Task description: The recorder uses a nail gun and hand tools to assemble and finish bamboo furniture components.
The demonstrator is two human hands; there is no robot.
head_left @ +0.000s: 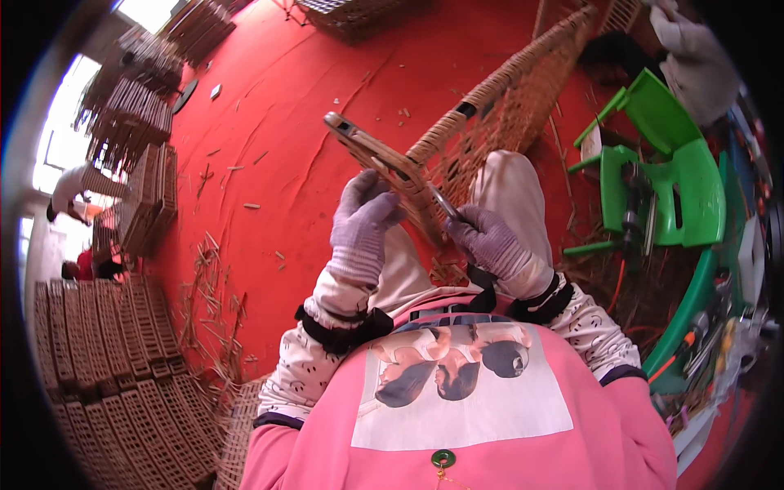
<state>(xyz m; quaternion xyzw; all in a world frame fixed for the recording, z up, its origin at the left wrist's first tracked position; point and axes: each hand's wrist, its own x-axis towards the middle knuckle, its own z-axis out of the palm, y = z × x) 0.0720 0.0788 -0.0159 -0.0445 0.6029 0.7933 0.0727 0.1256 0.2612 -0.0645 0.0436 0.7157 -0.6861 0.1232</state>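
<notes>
A woven rattan panel (pixel 498 135) with a cane-wrapped frame stretches from between my knees away to the far right. Its bare-ended rail (pixel 353 135) juts toward the left. My left hand (pixel 363 224), in a purple-grey glove, is closed round the near corner beside that rail. My right hand (pixel 490 243), gloved alike, grips a slim metal hand tool (pixel 443 201) whose tip touches or nearly touches the wrapped corner. The tool's handle is hidden in my fingers, so its exact kind does not show.
A green plastic chair (pixel 698 192) at the right carries a corded power tool (pixel 631 200). Beside it is a green tub rim (pixel 682 322). Stacked woven panels (pixel 122 343) fill the left. Cane scraps (pixel 208 294) litter the red floor (pixel 278 163). Another person (pixel 77 192) bends at far left; another gloved hand (pixel 678 33) is top right.
</notes>
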